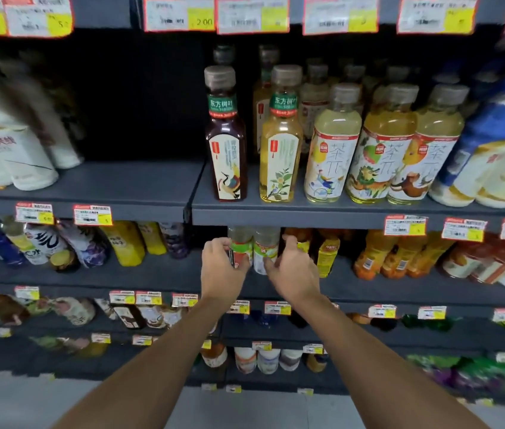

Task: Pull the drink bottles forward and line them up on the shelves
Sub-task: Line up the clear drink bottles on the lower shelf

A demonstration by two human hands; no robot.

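Head-cam view of grey shop shelving packed w/ drink bottles. At centre frame, just below the middle, two bare arms reach up from the btm edge to the second shelf (pixel 152 275).

The left hand (pixel 222 267) is curled round a clear bottle w/ a green-and-red label (pixel 241 247). The right hand (pixel 290 267) wraps the neighbouring clear bottle w/ a pale green label (pixel 266 249), thumb across its lower front and fingers round its right side. Both bottles stand upright and touching. They sit back under the lip of the upper shelf (pixel 307 216), which hides their caps.

To the right on the same level are orange and yellow bottles (pixel 368 258), several leaning. On the upper shelf, tea bottles (pixel 282 134) stand upright near the front edge. Red-and-yellow price tags (pixel 404 226) run along the shelf fronts.

Handling, as a guess: these look like full plastic bottles — fairly weighty, w/ stiff walls that give a little under a squeeze. The glossy label film could be slippery. They are tall and narrow, so a tug near the neck may tip them. The safest hold is probably mid-body at the label or lower — then slide each one along the shelf rather than lift it.
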